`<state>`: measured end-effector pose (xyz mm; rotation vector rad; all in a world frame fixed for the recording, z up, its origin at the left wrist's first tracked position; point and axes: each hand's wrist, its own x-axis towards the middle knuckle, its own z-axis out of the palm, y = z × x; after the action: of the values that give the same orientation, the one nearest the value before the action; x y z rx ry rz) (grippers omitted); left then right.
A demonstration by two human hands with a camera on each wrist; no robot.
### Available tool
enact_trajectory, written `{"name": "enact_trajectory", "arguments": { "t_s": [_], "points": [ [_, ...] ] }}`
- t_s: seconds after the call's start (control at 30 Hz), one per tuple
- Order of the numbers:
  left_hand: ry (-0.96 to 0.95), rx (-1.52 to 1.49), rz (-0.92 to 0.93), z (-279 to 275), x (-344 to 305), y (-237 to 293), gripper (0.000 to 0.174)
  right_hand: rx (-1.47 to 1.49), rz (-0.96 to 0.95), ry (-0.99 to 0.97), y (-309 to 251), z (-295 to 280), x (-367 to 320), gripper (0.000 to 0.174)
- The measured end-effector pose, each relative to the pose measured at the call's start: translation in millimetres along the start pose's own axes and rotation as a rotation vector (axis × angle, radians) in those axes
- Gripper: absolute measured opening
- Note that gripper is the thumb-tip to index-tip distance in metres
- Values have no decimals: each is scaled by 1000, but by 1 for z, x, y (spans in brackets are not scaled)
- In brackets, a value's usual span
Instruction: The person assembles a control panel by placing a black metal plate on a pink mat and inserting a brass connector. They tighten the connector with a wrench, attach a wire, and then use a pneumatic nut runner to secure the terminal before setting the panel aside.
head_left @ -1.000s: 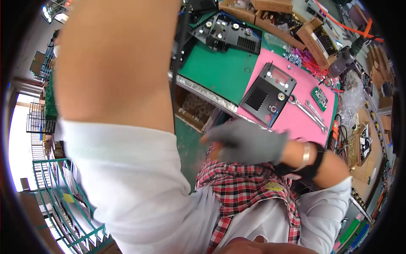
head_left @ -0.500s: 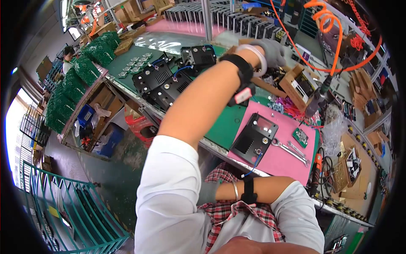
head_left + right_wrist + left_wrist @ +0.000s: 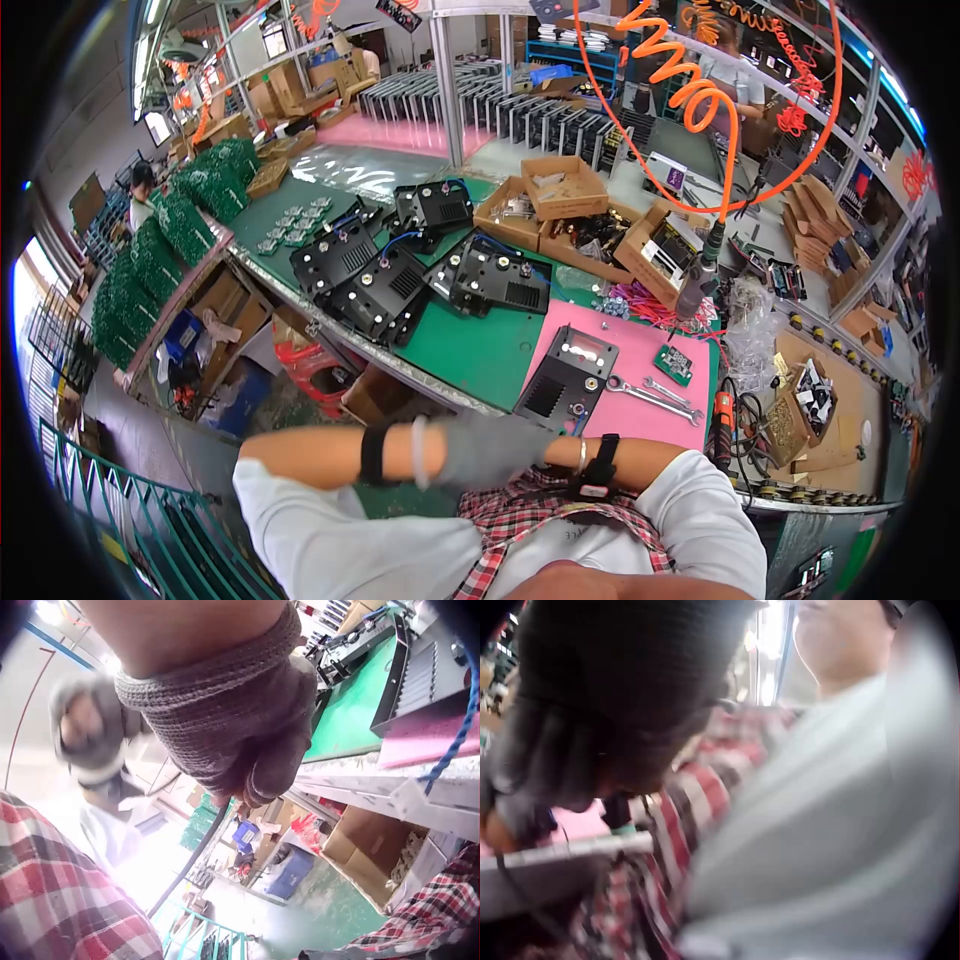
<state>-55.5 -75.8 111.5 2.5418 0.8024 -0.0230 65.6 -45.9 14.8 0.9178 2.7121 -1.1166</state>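
In the head view my gloved left hand (image 3: 495, 450), blurred, is low in front of the body, overlapping my right hand. The right wrist view shows the right hand (image 3: 236, 727), in a grey knit glove with bare fingertips, curled round a thin black cable (image 3: 191, 866). Beyond it the left hand appears blurred. In the left wrist view a black cable (image 3: 529, 900) hangs below a bare fingertip; I cannot tell whether the left hand holds it. Just ahead, a black slotted metal housing (image 3: 570, 375) lies on a pink mat (image 3: 640, 425), with a blue lead (image 3: 454, 742) hanging off it.
Wrenches (image 3: 655, 398) and a green circuit board (image 3: 673, 366) lie on the mat. Several black housings (image 3: 490, 275) stand on the green bench top (image 3: 460, 345). Behind are cardboard boxes (image 3: 565, 188) of parts, a hanging power screwdriver (image 3: 698, 285) and an orange coiled hose (image 3: 690, 90).
My left arm first crossed close before the head camera, then the hand was over the boxes at the back. It has come back down beside the right hand. The head view has tilted up.
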Motion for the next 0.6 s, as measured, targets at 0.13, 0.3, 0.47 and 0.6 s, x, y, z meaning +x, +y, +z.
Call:
{"name": "enact_trajectory", "arguments": {
  "t_s": [0.13, 0.3, 0.47, 0.6],
  "points": [
    [-651, 273, -100, 69, -48, -11, 30, -27, -120, -51, 2, 4, 8, 26],
    [-631, 162, -314, 85, -59, -6, 31, -53, -71, -42, -15, 18, 20, 25],
    [-686, 298, -26, 109, -74, -45, 23, 123, -161, -36, -25, 4, -6, 35],
    [-789, 303, -117, 97, -96, -63, 22, 226, -198, 232, -8, -34, -84, 39]
  ]
}}
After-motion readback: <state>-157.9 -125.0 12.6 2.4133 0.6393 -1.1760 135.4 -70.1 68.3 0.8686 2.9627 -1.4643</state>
